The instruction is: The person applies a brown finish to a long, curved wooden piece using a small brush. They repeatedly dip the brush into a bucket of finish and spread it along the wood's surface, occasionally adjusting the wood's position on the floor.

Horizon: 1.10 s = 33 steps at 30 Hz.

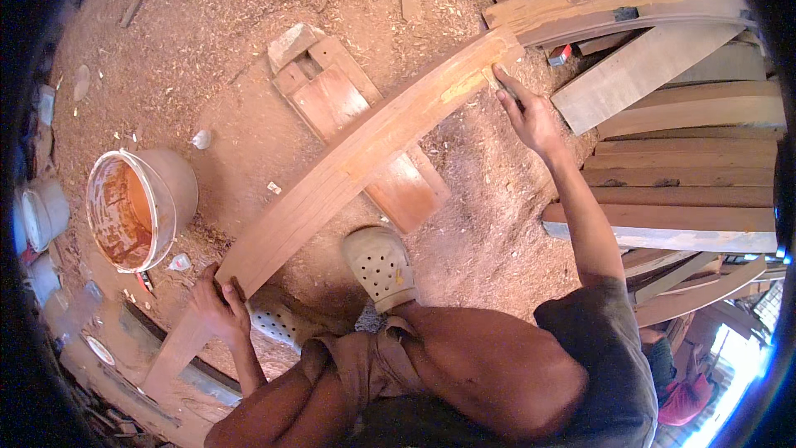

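A long curved wooden plank runs from lower left to upper right above the sawdust floor. My left hand grips its near end at the lower left. My right hand reaches to the far end and presses a small flat tool against the wood, where a yellowish patch shows. My foot in a beige perforated clog rests on the floor just under the plank.
A bucket with orange-brown liquid stands on the left. A flat reddish board lies under the plank. Stacked wooden beams fill the right side. Small tins sit at the left rim. Another person sits at the lower right corner.
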{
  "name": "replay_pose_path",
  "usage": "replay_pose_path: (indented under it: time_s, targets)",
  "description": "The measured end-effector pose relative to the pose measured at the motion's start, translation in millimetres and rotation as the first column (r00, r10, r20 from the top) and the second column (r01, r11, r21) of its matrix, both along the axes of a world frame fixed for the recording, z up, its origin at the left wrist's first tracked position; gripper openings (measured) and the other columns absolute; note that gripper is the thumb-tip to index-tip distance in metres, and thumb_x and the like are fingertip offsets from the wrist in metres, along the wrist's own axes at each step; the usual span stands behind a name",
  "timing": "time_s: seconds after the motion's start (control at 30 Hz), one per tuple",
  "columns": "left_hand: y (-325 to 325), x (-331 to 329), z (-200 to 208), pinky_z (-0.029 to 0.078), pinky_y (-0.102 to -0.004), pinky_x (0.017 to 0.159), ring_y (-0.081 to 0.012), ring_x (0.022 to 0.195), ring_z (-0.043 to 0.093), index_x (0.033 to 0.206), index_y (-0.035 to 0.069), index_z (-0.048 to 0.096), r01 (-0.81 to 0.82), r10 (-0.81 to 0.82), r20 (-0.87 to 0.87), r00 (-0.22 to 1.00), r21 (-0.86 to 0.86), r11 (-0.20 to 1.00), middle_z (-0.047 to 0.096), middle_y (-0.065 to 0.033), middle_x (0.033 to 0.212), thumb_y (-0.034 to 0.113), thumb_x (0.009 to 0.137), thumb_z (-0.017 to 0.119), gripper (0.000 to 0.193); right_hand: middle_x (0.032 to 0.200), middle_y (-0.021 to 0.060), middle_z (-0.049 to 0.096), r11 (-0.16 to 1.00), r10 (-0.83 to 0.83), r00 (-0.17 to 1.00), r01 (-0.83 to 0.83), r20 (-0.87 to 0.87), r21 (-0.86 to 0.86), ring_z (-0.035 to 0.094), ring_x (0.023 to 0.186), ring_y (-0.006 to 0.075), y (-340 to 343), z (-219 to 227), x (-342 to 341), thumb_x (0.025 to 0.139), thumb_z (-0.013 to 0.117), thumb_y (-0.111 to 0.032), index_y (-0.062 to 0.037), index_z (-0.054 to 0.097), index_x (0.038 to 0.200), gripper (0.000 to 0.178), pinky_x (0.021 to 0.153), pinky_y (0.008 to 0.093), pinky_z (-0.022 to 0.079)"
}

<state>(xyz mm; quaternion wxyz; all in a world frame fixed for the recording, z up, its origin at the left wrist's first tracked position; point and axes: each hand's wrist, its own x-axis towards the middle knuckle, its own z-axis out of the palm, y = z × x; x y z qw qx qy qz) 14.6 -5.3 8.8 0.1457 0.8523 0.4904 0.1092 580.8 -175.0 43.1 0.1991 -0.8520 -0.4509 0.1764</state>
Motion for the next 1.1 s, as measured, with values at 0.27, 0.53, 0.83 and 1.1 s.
replay_pose_path:
  time_s: [0.27, 0.53, 0.83, 1.1]
  targets:
    - [-2.0, -11.0, -5.4, 0.038, -0.0470, 0.096, -0.0356, 0.101, 0.058, 0.116, 0.003, 0.062, -0.033, 0.033, -0.020, 0.999, 0.001, 0.999, 0.065, -0.0161, 0.111, 0.041, 0.102, 0.044, 0.044, 0.137, 0.0177, 0.058, 0.983, 0.142, 0.988, -0.147, -0.056, -0.106, 0.057, 0.126, 0.0332, 6.3, 28.5, 34.5, 0.102, 0.055, -0.022, -0.0143, 0.052, 0.143, 0.042, 0.105, 0.0384, 0.046]
    - [-2.4, -6.3, 3.7, 0.037, -0.0480, 0.099, -0.0363, 0.109, 0.058, 0.119, 0.004, 0.061, -0.075, 0.070, -0.057, 0.996, -0.101, 0.992, 0.064, -0.0156, 0.115, 0.040, 0.102, 0.045, 0.043, 0.133, 0.0193, 0.061, 0.987, 0.140, 0.989, -0.136, 0.039, -0.089, 0.063, 0.118, 0.0280, -7.4, 35.5, 28.7, 0.102, 0.054, -0.020, -0.0091, 0.053, 0.141, 0.041, 0.100, 0.0375, 0.048]
    - [-1.4, -2.1, 5.2, 0.037, -0.0489, 0.101, -0.0358, 0.113, 0.057, 0.122, 0.005, 0.061, -0.058, 0.056, -0.016, 0.998, -0.098, 0.994, 0.064, -0.0141, 0.118, 0.039, 0.100, 0.049, 0.042, 0.073, 0.0148, 0.065, 0.881, -0.177, 0.984, 0.175, 0.036, -0.439, 0.059, 0.047, 0.0177, 59.3, 43.0, 15.2, 0.103, 0.047, -0.027, -0.0039, 0.054, 0.137, 0.041, 0.043, 0.0333, 0.048]
    - [1.3, -3.3, 7.8, 0.040, -0.0504, 0.097, -0.0374, 0.111, 0.058, 0.122, 0.004, 0.062, -0.021, 0.020, -0.007, 1.000, -0.071, 0.997, 0.066, -0.0155, 0.117, 0.040, 0.098, 0.054, 0.044, 0.067, 0.0116, 0.060, 0.784, -0.275, 0.956, 0.160, -0.105, -0.600, 0.058, 0.045, 0.0201, 79.0, 57.0, -22.2, 0.102, 0.045, -0.029, -0.0016, 0.055, 0.134, 0.043, 0.041, 0.0353, 0.047]
